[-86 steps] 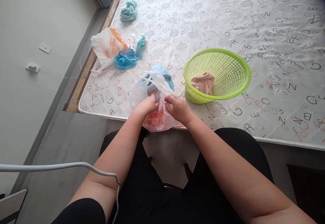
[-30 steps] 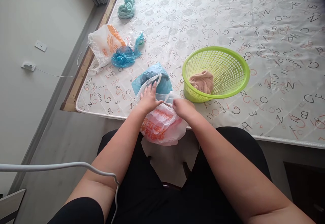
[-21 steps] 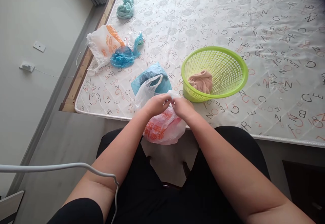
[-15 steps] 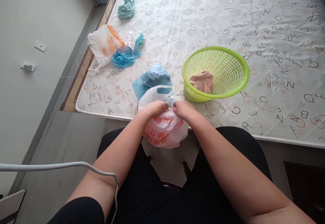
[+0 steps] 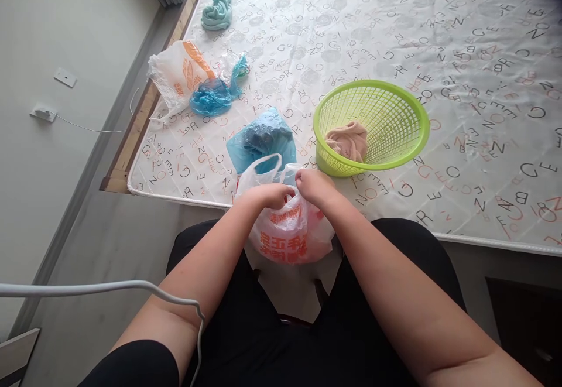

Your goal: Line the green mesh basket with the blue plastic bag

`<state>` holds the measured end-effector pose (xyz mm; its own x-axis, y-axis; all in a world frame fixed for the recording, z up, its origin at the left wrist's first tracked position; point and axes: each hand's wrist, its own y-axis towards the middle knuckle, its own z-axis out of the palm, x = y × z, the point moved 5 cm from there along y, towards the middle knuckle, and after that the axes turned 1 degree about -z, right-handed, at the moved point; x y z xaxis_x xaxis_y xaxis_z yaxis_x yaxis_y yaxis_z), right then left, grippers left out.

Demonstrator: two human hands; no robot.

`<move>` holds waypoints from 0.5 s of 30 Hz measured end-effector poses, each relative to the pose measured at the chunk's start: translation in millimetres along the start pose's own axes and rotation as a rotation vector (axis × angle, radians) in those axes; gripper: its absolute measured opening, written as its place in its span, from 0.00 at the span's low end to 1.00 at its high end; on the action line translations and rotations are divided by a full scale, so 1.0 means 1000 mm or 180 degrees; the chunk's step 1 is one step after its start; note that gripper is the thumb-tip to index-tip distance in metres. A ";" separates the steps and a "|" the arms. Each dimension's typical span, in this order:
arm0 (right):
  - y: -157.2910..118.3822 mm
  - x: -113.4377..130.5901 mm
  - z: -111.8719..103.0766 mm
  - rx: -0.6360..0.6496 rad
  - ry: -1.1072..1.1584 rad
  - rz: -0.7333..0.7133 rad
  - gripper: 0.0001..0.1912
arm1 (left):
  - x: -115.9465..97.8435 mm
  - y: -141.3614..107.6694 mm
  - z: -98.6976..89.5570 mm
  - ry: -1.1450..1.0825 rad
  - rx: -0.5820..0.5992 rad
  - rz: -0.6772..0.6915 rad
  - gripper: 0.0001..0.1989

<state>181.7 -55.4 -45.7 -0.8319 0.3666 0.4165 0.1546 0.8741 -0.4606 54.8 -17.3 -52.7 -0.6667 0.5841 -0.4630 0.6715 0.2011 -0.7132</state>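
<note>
Between my knees, at the mattress edge, hangs a white plastic bag (image 5: 290,237) with orange-red print. My left hand (image 5: 277,195) has its fingers closed on the bag's top, left of the middle. Close beside it, my right hand (image 5: 312,185) is closed on the bag's upper part near a handle. One handle loop stands up beyond my left hand. What lies inside the bag is hidden. Just past it, a blue plastic bag (image 5: 267,132) with something dark in or under it rests on the mattress. My fingertips are partly hidden.
A green mesh basket (image 5: 373,167) holding a pinkish-tan cloth (image 5: 349,141) leans on the mattress (image 5: 483,112). Farther left lie another white bag (image 5: 175,76), a crumpled blue bag (image 5: 211,97) and a rolled mint cloth (image 5: 217,11). A white cable (image 5: 109,286) crosses my left arm.
The white bag's body has spread wider and its print faces me more. The handle loop now stands more upright. My left hand has moved slightly down, my right slightly up.
</note>
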 end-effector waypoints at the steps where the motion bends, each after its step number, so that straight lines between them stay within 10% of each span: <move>1: 0.000 0.001 -0.001 -0.0069 0.0046 -0.0015 0.15 | 0.002 -0.001 -0.001 0.0025 -0.0034 -0.0061 0.16; 15: -0.007 -0.004 -0.027 -0.1114 0.0636 0.0039 0.16 | 0.046 -0.022 -0.059 -0.0704 -0.2273 -0.0722 0.09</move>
<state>198.2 -53.8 -22.8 -0.7142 0.4023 0.5728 0.3647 0.9123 -0.1862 28.5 51.1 -26.9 -0.8112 0.3128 -0.4941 0.5065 0.7981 -0.3263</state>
